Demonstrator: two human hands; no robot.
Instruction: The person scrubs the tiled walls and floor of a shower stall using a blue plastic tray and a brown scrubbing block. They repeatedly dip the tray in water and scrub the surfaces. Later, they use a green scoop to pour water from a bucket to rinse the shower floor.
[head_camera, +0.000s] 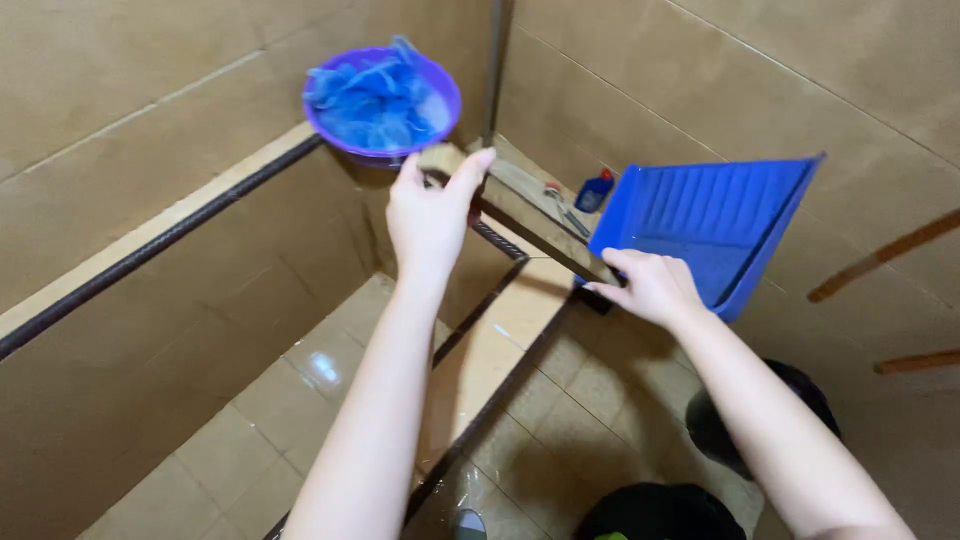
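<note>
Hands grip a wooden plank (530, 215) running upper-left to lower-right: left hand (430, 215) pinching its far end, right hand (650, 285) closed on the near end.

We have a single view, worn on the head, looking steeply down and forward along both forearms into the tiled corner; the ledge (150, 235) runs off to the left, the floor (300, 400) lies close below
</note>
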